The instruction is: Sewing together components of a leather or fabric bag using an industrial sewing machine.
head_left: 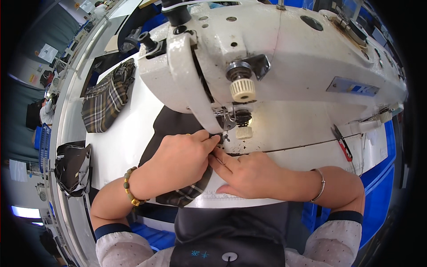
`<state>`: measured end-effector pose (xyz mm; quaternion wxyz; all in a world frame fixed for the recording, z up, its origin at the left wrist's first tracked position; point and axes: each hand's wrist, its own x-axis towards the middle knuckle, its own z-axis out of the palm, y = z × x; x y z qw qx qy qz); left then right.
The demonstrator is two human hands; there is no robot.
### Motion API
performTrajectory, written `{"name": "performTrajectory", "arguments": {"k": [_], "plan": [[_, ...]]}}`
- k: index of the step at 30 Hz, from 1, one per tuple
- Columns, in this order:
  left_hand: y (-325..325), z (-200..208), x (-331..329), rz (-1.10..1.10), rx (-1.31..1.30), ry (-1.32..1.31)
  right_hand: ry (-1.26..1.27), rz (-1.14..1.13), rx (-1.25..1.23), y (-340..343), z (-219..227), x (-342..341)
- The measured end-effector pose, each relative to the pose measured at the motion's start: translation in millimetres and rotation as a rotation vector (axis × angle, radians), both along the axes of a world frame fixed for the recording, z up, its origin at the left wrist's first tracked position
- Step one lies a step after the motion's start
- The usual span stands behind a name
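A piece of dark cloth (171, 125) lies on the white sewing table, its front end a brown and black plaid (189, 194). My left hand (183, 153) is on top of it, closed, with the fingertips pinched at the cloth's right edge just in front of the needle area. From the right, my right hand (249, 174) reaches the same edge. Its fingertips meet those of the left and grip the cloth, while the thumb sticks out lower down. Both sets of fingers partly hide the cloth edge. The white sewing machine (284, 62) stands over them, its presser foot (226, 135) close beyond my fingertips.
Folded plaid cloth (106, 100) lies on the table's left side. A dark cloth bundle (73, 169) hangs at the left edge. Red-handled thread snips (343, 144) rest on the right. Blue bins (378, 200) stand below the right edge. Other people work far left.
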<state>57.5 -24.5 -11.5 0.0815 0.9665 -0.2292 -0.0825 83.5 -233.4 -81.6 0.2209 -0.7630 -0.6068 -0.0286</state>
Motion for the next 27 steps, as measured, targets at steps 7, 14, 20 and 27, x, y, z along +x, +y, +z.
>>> {"name": "performTrajectory", "arguments": {"k": [7, 14, 20, 27], "plan": [[-5, -4, 4, -0.024, -0.124, 0.010, -0.084, 0.013, 0.017, -2, 0, -2], [-13, -13, 1, 0.034, -0.138, -0.003, -0.169, 0.002, 0.019, -1, -4, -3], [-10, -22, 8, 0.116, -0.086, -0.001, -0.255, -0.134, -0.003, -1, -5, 2], [5, -15, 8, 0.074, -0.264, 0.125, -0.413, -0.164, 0.083, 4, -14, 9]]}}
